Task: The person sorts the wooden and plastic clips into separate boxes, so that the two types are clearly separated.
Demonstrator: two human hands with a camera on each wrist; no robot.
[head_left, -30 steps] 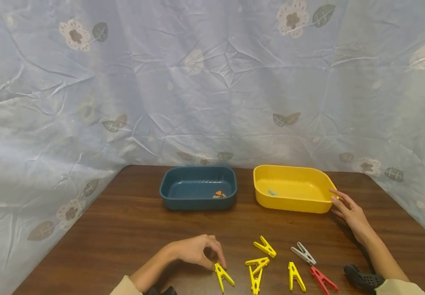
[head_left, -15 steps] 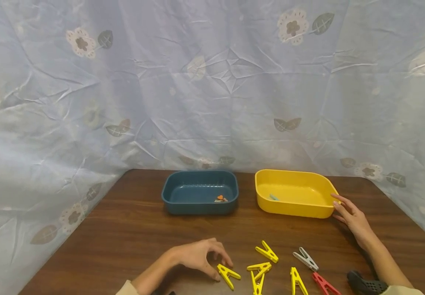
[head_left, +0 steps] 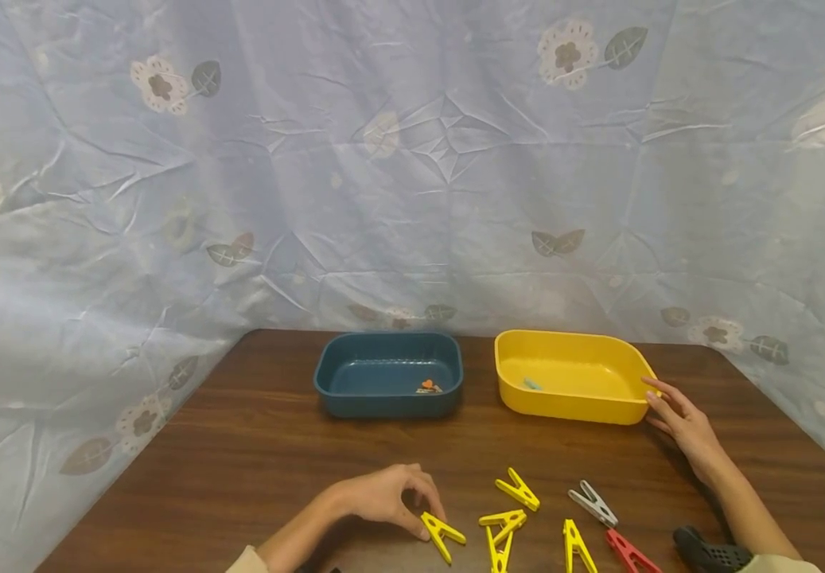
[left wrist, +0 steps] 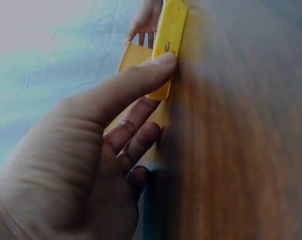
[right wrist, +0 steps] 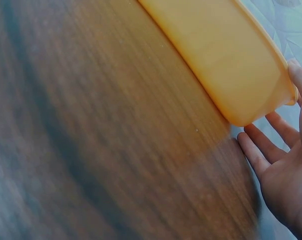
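The left hand (head_left: pixel 382 498) pinches a yellow clothespin (head_left: pixel 443 536) at one end, low on the table; in the left wrist view the thumb lies on the yellow clothespin (left wrist: pixel 171 35) with a finger behind it. Other yellow clothespins (head_left: pixel 518 489) lie to its right, two of them overlapping, beside a grey one (head_left: pixel 593 504) and a red one (head_left: pixel 630 551). With fairly straight fingers, the right hand (head_left: pixel 691 434) touches the right end of the yellow bin (head_left: pixel 573 407). The right wrist view shows its fingertips at the bin's rim and lower corner.
A dark blue bin (head_left: pixel 387 406) holding small orange and pale pieces stands left of the yellow bin, which holds a light blue piece (head_left: pixel 531 384). A black object (head_left: pixel 706 549) lies near the right forearm. A patterned cloth hangs behind the table.
The clothespin by the left hand has turned, its legs swinging rightward. The left fingers opened a little, then closed on it. The right hand stays at the yellow bin. The head view has shifted slightly.
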